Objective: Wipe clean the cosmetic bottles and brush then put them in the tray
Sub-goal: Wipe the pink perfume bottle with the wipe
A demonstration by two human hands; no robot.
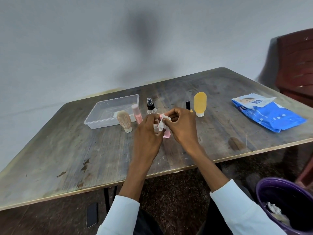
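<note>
My left hand [147, 133] grips a small pink bottle [166, 133] above the table's middle; only its lower end shows below my fingers. My right hand [182, 126] pinches a crumpled white wipe [163, 122] against that bottle. Behind my hands stand a clear spray bottle with a black pump [150, 107], a pink tube [136, 114], a beige squeeze bottle on its cap [124, 120], a yellow squeeze bottle on its cap [200, 106] and a black brush handle [188, 104], partly hidden. The clear plastic tray [101, 114] lies at the back left with nothing visible in it.
A blue pack of wet wipes [269, 114] lies on the right side of the wooden table [84, 150]. A purple bin [286, 204] with used wipes stands on the floor at lower right. A dark red chair [296, 65] stands behind the table's right corner.
</note>
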